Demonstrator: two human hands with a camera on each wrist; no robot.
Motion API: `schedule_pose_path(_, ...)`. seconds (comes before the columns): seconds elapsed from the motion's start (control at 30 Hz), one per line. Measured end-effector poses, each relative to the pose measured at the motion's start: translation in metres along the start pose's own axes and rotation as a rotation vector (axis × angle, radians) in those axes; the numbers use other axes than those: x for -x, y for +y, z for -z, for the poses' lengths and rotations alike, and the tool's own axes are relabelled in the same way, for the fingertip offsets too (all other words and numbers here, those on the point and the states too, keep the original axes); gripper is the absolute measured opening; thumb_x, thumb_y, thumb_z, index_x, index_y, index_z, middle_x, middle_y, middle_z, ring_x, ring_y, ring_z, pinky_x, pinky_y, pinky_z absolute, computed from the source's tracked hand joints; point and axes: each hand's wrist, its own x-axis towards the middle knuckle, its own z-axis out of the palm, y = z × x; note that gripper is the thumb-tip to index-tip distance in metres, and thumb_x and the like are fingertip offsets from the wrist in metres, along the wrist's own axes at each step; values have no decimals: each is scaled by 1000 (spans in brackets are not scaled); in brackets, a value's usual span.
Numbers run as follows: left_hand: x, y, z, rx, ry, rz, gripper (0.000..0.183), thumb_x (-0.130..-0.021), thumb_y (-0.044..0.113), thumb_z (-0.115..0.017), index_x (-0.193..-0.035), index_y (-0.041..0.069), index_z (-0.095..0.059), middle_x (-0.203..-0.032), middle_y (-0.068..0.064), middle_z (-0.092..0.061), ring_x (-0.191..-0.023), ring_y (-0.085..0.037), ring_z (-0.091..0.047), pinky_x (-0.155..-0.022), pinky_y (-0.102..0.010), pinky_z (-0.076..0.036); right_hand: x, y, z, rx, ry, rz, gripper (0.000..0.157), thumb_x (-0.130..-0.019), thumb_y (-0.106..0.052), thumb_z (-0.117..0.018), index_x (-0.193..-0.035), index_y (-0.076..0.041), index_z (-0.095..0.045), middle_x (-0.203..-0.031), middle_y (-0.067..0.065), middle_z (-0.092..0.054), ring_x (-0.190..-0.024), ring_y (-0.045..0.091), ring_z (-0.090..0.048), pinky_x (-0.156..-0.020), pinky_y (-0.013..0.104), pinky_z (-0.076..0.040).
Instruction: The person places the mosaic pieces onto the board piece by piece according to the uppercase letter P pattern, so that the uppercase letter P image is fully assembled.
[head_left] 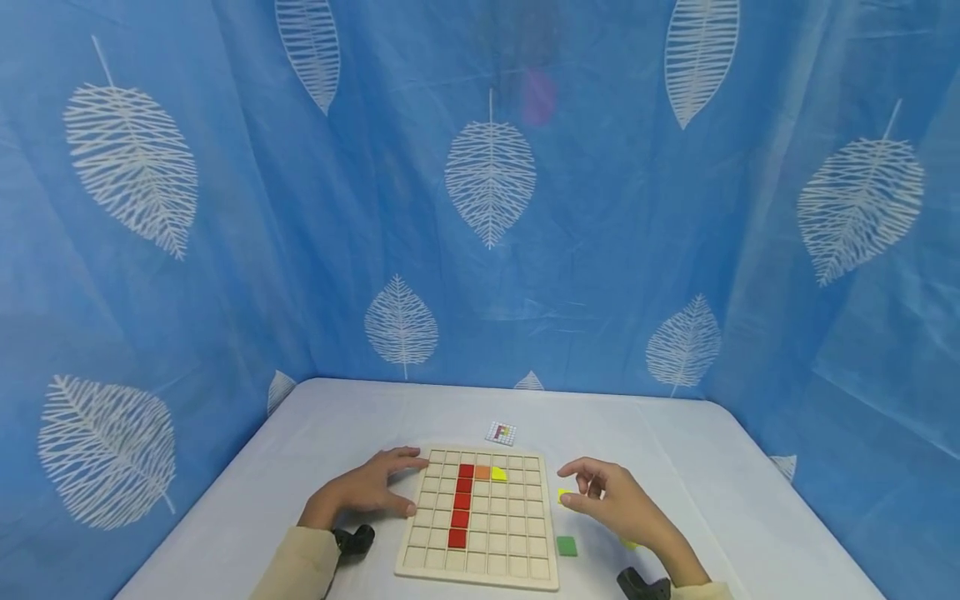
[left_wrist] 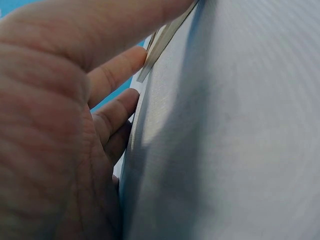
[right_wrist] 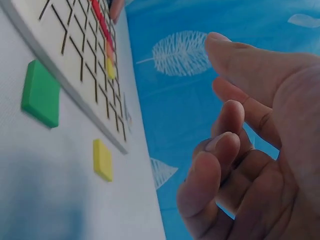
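Observation:
A wooden grid board (head_left: 498, 527) lies on the table, a column of several red tiles (head_left: 462, 501) in its cells. Right of the column's top are an orange tile (head_left: 482, 472) and a yellow tile (head_left: 498, 474). My left hand (head_left: 367, 486) touches the board's left edge with thumb and fingertips spread. Over the table, right of the board, my right hand (head_left: 617, 500) hovers with fingers loosely bent and nothing in them. Below it are a loose yellow tile (right_wrist: 102, 160) and a green tile (right_wrist: 42, 94). Another yellow tile (head_left: 630, 544) is mostly hidden by the right hand.
Behind the board lies a small card (head_left: 501, 432) with a coloured grid pattern. A white cloth (head_left: 360, 417) covers the table. Blue curtains (head_left: 570, 250) with white leaf prints hang around its back and sides.

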Motion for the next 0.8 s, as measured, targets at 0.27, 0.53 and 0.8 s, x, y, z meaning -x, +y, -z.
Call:
schedule_pose_path(0.27,0,-2,1,-9,-10,-8,81,-74,51,-84,-146,30,-53,-162,-8,-34,-151,-44,-22,-113,-75,-20,5,14,-3,-43,-109,-20,32,-88,-27,-77,-114,-9,-70,-86,3,-55,-65,3,-48,-54,23,-41)
schedule_pose_path(0.53,-1,0,2,-16,-3,-18,81,-73,51,-84,-145,32,-53,-162,-6,-35,-152,-43,-21,-114,-74,-20,7,29,-4,-58,-232,-26,32,-85,-25,-80,-112,-11,-70,-87,1,-54,-61,2,-46,-53,22,-42)
schedule_pose_path(0.8,0,0,2,0,-3,-1,81,-73,50,-84,-146,32,-53,-162,-6,-34,-152,-42,-21,-114,-75,-18,7,36,-8,-122,-312,-35,34,-80,-20,-84,-108,-9,-70,-85,1,-56,-59,3,-45,-53,19,-41)
